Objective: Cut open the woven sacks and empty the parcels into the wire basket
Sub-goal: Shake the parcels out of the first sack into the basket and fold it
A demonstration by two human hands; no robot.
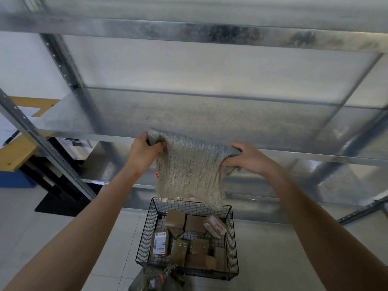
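Head camera: left hand (144,150) and right hand (249,157) each clench a top corner of the woven sack (189,175), which hangs with the wire basket (146,234) of parcels (195,224) at its six o'clock.

Left hand (144,151), right hand (249,157): both bare. Left forearm (88,217), right forearm (310,211): bare as well, uncovered along all that shows. Slim at the wrists, broadening toward the elbows. Upper arms out of view; what is worn cannot be told.
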